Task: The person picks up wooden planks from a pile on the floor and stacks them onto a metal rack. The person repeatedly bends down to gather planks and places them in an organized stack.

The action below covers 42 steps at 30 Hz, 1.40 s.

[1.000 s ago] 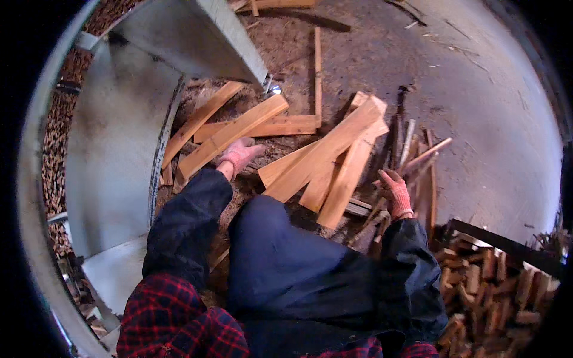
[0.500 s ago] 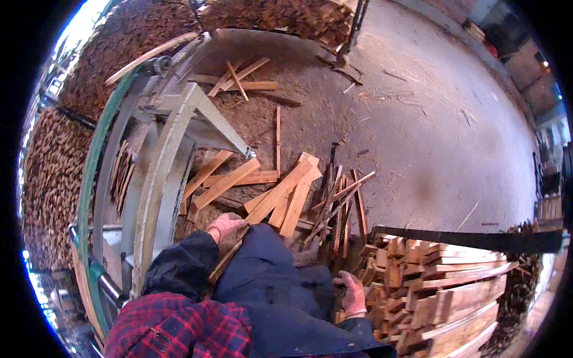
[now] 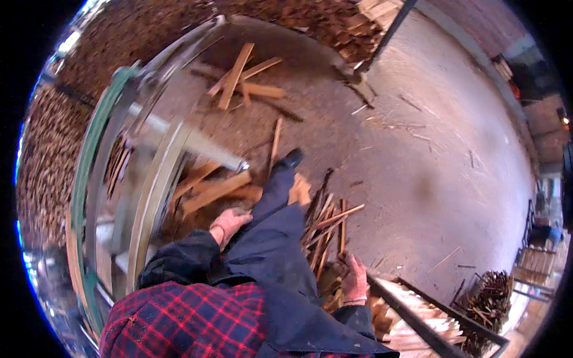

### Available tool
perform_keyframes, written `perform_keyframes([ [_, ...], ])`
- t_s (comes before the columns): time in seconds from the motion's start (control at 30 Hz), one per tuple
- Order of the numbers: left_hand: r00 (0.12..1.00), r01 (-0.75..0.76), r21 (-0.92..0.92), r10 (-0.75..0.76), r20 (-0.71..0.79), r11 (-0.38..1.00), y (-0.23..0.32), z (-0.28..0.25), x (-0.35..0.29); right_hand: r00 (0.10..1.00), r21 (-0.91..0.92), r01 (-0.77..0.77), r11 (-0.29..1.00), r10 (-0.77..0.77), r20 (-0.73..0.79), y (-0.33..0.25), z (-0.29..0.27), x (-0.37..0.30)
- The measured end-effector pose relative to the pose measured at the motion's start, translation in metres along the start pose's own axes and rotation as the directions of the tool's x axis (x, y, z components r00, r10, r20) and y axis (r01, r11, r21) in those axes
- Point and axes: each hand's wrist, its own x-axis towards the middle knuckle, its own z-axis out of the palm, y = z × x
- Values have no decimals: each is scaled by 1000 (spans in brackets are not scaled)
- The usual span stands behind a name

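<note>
My left hand (image 3: 228, 224), in a pink work glove, rests loosely against my dark trouser leg (image 3: 276, 203) with nothing in it. Just left of it, pale planks (image 3: 215, 191) lie on the sawdust floor. My right hand (image 3: 355, 280), also gloved, hangs by my hip beside a bundle of thin sticks (image 3: 325, 230). Its fingers touch a dark piece, and the grip is too blurred to judge. My black shoe (image 3: 292, 159) steps forward between the planks and the sticks.
A grey-green metal machine frame (image 3: 152, 191) curves along the left. More planks (image 3: 239, 80) lie at the back by a firewood heap (image 3: 334, 24). A dark metal rack (image 3: 412, 307) with stacked split wood stands at the lower right. Bare concrete floor (image 3: 430, 179) spreads to the right.
I have risen from crouching over the planks and turned; the view swung up and right. Both hands left the wood and dropped to my sides, and my leg stepped forward.
</note>
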Motion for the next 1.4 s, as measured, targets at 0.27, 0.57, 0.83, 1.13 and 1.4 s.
perform_keyframes([
  [0.27,976,-171,83,157,148,982,232,-40,211,994,-359,-37,932,73,86,-124,32,231],
  [0.57,974,153,-69,-162,-157,986,298,-103,229,901,-73,-342,937,349,257,-327,127,440],
  [0.83,945,119,-355,-216,-245,927,337,-75,213,330,-315,838,445,46,943,-400,145,611],
  [1.13,586,113,-881,-747,-315,460,369,147,125,367,-719,295,629,620,693,-454,245,696],
  [1.4,426,-188,-902,-795,-432,389,352,320,157,-110,-174,932,317,706,700,-408,310,633],
])
